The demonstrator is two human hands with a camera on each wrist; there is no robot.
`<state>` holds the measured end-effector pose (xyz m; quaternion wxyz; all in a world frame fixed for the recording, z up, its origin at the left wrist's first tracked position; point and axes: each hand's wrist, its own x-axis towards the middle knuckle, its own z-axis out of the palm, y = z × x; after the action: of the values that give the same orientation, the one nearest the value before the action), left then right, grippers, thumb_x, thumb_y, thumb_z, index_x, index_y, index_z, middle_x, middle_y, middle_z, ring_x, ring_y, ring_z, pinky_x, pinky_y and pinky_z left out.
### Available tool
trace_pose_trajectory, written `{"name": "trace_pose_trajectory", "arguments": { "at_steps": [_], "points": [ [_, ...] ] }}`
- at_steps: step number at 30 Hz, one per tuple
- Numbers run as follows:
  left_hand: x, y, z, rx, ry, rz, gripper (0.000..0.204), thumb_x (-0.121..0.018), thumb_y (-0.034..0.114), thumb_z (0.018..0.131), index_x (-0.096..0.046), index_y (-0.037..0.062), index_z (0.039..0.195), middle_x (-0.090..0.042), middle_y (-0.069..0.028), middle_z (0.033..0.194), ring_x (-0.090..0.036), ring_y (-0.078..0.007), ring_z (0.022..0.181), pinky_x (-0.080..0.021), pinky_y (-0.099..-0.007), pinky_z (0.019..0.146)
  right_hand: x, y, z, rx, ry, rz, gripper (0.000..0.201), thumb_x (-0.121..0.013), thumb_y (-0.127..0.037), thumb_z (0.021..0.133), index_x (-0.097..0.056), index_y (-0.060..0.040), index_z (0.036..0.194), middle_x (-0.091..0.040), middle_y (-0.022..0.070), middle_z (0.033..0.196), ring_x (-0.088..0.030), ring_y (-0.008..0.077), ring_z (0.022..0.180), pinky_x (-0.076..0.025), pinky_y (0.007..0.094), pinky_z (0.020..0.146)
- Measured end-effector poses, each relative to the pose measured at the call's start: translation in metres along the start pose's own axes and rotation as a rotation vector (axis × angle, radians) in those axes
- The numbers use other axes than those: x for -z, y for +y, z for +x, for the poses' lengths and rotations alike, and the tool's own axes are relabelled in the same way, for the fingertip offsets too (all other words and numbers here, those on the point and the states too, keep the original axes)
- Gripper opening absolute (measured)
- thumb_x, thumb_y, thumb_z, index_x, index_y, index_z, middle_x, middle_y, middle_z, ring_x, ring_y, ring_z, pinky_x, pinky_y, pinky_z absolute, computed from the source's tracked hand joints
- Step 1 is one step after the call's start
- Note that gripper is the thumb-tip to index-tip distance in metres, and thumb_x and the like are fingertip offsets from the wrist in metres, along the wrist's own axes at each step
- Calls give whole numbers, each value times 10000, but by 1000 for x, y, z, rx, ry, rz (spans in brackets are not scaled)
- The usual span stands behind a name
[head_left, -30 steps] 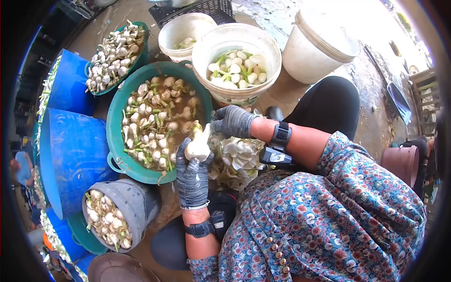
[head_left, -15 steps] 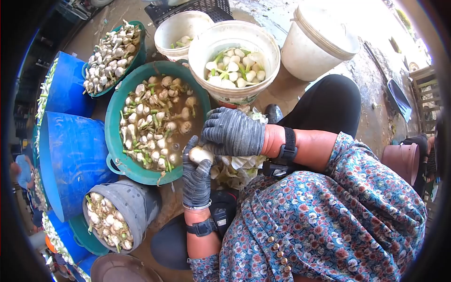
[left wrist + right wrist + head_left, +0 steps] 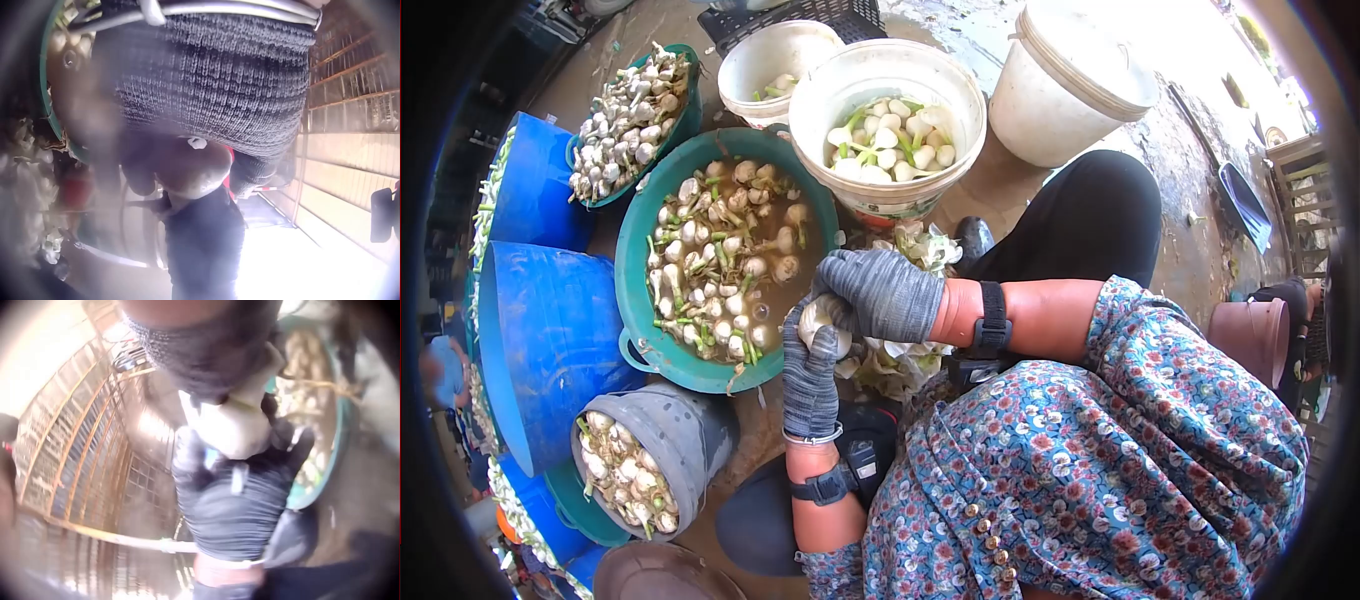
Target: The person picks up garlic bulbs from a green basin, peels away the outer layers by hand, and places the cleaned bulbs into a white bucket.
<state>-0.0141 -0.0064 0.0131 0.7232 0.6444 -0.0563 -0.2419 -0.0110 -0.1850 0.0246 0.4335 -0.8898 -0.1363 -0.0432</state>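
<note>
A white bulb (image 3: 822,322) with its outer skin sits in the gloved left hand (image 3: 810,375), whose fingers and thumb curl round it. The gloved right hand (image 3: 882,292) bends over the bulb from the right, its fingers against the upper part. In the right wrist view the bulb (image 3: 232,430) shows large between both gloves; in the left wrist view its pale underside (image 3: 199,172) is visible. Just left of the hands, a green tub (image 3: 632,290) holds bulbs in brown water. Peeled skins (image 3: 895,368) lie below the right hand.
A white bucket (image 3: 975,130) with clean bulbs stands beyond the hands, beside a smaller white bucket (image 3: 735,75) and a tall one (image 3: 1050,110). On the left are blue barrels (image 3: 560,330), a grey bucket (image 3: 690,430) and another green tub (image 3: 690,110) of bulbs.
The right hand has come in from the right and closed over the bulb. The bulb, held upright with its stalk showing earlier, is now tipped and partly covered.
</note>
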Motion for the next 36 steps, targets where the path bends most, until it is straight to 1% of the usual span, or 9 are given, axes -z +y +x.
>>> {"name": "trace_pose_trajectory", "arguments": {
  "at_steps": [5, 11, 16, 21, 23, 27, 31, 34, 36],
  "points": [
    [-9, -8, -2, -342, 46, 693, 648, -631, 128, 804, -345, 3, 1371, -467, -156, 1289, -480, -253, 1180, -389, -363, 1024, -20, 15, 6, -462, -31, 192, 152, -587, -181, 862, -576, -34, 901, -626, 198, 772, -617, 394, 762, -497, 444, 677],
    [-6, -1, -6, 43, 181, -4, 604, -561, 27, 828, -342, -2, 1389, -465, -163, 1330, -468, -250, 1221, -388, -366, 1034, -13, -2, -2, -43, 136, 113, 156, -586, -135, 866, -541, -19, 960, -615, 196, 802, -618, 386, 808, -490, 430, 680],
    [-12, 0, -8, -239, 132, 533, 587, -536, -1, 814, -371, -9, 1377, -483, -156, 1317, -493, -239, 1201, -386, -347, 1036, -10, 17, 7, -673, -72, 373, 270, -534, -234, 894, -647, 12, 895, -659, 209, 837, -626, 337, 773, -490, 389, 761],
    [-10, 10, -10, -75, 86, -7, 467, -529, 112, 880, -425, 20, 1326, -519, -145, 1272, -574, -249, 1030, -518, -352, 856, -16, 78, 4, -615, 120, 32, 273, -540, -241, 847, -675, -4, 866, -670, 226, 897, -654, 375, 846, -512, 429, 756],
    [2, -1, -5, -208, 170, -125, 441, -507, 138, 898, -418, 27, 1315, -532, -151, 1222, -575, -244, 1018, -531, -350, 813, 4, 73, -1, -495, -377, -249, 292, -564, -278, 843, -677, -21, 922, -672, 221, 926, -652, 372, 880, -510, 426, 769],
    [2, -13, 6, -244, 281, 211, 483, -507, 20, 812, -446, 32, 1290, -517, -121, 1241, -508, -219, 1106, -473, -330, 900, 8, 32, -6, -321, -76, 539, 412, -514, -413, 930, -653, -35, 1019, -671, 139, 840, -654, 270, 773, -507, 378, 712],
    [-19, -13, 17, -309, 208, 297, 520, -567, 78, 827, -435, 16, 1326, -519, -115, 1233, -497, -222, 1122, -410, -339, 976, 14, 31, 2, -296, -651, 248, 510, -462, -510, 948, -642, -33, 941, -630, 100, 740, -625, 209, 678, -505, 365, 656],
    [-20, -14, 22, -358, 167, 117, 545, -544, 244, 896, -394, 25, 1372, -489, -125, 1275, -486, -234, 1141, -412, -349, 980, 39, 32, -2, -130, -290, 185, 509, -461, -508, 946, -636, -30, 926, -593, 75, 657, -601, 195, 569, -513, 367, 602],
    [-23, -4, 23, -256, 212, 113, 490, -493, 248, 939, -394, 55, 1378, -460, -123, 1332, -498, -223, 1132, -435, -352, 956, 81, 37, 2, -598, -107, 804, 338, -633, -374, 861, -612, -46, 939, -588, 100, 749, -611, 268, 693, -523, 362, 671]
  ]
}}
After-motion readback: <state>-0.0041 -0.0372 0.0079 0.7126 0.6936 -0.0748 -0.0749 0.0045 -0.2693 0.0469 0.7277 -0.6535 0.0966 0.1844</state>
